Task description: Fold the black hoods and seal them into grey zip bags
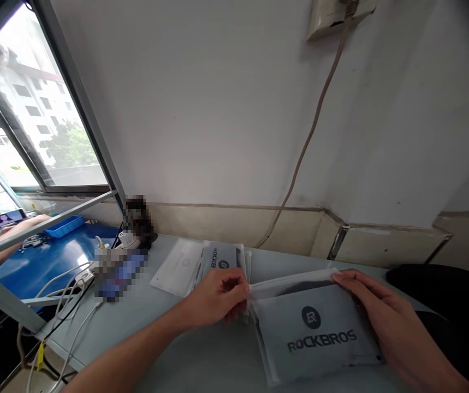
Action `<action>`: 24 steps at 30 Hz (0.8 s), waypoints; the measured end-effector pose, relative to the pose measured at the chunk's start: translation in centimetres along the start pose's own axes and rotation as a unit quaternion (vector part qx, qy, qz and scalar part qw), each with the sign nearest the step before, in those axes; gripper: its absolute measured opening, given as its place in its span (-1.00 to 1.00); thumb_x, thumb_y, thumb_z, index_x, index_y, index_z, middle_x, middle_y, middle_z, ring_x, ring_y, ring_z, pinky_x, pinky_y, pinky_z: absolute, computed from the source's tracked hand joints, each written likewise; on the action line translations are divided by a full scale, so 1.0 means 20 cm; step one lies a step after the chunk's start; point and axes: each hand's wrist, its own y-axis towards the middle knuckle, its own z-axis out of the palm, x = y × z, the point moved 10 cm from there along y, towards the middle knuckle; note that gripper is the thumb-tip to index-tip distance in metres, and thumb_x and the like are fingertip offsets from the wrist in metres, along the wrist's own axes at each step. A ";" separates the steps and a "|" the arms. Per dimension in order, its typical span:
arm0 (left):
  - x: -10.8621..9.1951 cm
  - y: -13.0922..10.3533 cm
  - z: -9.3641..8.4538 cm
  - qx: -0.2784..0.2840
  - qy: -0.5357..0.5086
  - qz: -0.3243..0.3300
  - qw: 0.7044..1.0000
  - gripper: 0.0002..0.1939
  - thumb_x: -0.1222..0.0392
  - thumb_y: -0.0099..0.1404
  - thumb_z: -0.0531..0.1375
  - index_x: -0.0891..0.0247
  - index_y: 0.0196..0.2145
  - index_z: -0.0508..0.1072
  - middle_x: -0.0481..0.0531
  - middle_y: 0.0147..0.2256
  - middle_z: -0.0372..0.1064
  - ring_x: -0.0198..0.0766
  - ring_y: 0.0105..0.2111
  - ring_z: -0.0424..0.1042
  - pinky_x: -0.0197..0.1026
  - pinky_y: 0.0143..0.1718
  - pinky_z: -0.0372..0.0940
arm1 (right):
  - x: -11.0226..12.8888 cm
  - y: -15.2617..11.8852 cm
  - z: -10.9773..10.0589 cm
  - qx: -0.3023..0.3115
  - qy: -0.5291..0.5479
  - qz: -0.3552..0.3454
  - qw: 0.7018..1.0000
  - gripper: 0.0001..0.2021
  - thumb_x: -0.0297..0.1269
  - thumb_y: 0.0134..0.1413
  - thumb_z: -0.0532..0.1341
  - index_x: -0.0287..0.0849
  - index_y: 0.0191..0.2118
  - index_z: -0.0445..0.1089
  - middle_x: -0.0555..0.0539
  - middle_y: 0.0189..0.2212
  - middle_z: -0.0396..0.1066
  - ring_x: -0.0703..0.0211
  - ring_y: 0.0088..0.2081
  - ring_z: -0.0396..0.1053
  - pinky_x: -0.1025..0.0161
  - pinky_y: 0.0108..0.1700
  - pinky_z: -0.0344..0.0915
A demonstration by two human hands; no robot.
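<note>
A frosted zip bag printed with a round logo and "ROCKBROS" is held up at the front right, with something dark inside. My left hand pinches its upper left corner, fingers curled. At the upper right corner, the thumb and fingers of my right hand grip the bag's edge. Behind my left hand lie more frosted bags: a printed one partly hidden by the hand, and a plain-looking one to its left.
White cables and a power strip crowd the left end of the grey table, near a blurred-out bluish item. A metal frame stands beside a blue table, where another person's arm shows. Dark material fills the right side.
</note>
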 end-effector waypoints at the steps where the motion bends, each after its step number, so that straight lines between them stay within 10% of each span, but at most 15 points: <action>1: -0.01 0.00 0.00 -0.007 -0.021 0.010 1.000 -0.55 -0.22 0.47 0.13 0.24 -0.34 0.33 -0.05 -0.42 0.37 -0.37 -0.53 0.36 -0.33 -0.57 0.28 | -0.01 0.00 -0.01 -0.011 0.010 -0.004 1.000 -0.70 0.11 -0.02 0.45 0.04 -0.32 0.52 0.02 -0.40 0.48 0.04 -0.35 0.37 0.23 -0.47 0.33; 9: -0.03 -0.03 0.22 0.089 -0.205 0.023 0.975 -0.41 -0.18 0.31 0.38 0.23 0.08 0.34 0.18 -0.03 0.45 -0.15 -0.18 0.57 -0.11 -0.20 0.49 | -0.10 -0.04 0.01 -0.034 0.119 0.042 0.991 -0.72 0.02 0.04 0.42 0.03 -0.18 0.50 -0.03 -0.21 0.53 -0.09 -0.13 0.47 0.18 -0.31 0.51; 17: 0.06 -0.04 -0.15 -0.249 -0.183 0.019 0.951 -0.46 -0.37 0.42 0.13 0.23 -0.21 0.35 -0.01 -0.29 0.35 -0.27 -0.32 0.38 -0.19 -0.25 0.40 | 0.02 -0.31 0.46 0.300 0.016 -0.009 0.954 -0.57 0.11 -0.05 0.49 -0.05 -0.18 0.49 -0.09 -0.21 0.57 -0.07 -0.17 0.54 0.12 -0.14 0.51; 21: 0.06 -0.05 -0.07 -0.203 -0.063 0.016 0.977 -0.48 -0.33 0.50 0.04 0.22 -0.25 0.37 -0.02 -0.29 0.33 -0.25 -0.27 0.33 -0.18 -0.17 0.33 | -0.01 -0.45 0.57 0.403 -0.040 0.004 0.914 -0.56 0.17 0.10 0.39 -0.05 -0.07 0.58 -0.17 -0.13 0.62 -0.16 -0.05 0.56 0.00 0.09 0.47; 24: 0.03 -0.05 0.06 -0.122 -0.112 0.049 0.985 -0.52 -0.27 0.50 0.09 0.21 0.00 0.40 0.10 -0.05 0.42 -0.10 -0.02 0.41 -0.05 0.08 0.33 | -0.03 -0.43 0.53 0.368 -0.072 0.007 0.927 -0.53 0.24 0.16 0.31 -0.05 -0.07 0.62 -0.18 -0.16 0.64 -0.21 -0.08 0.57 -0.01 0.03 0.52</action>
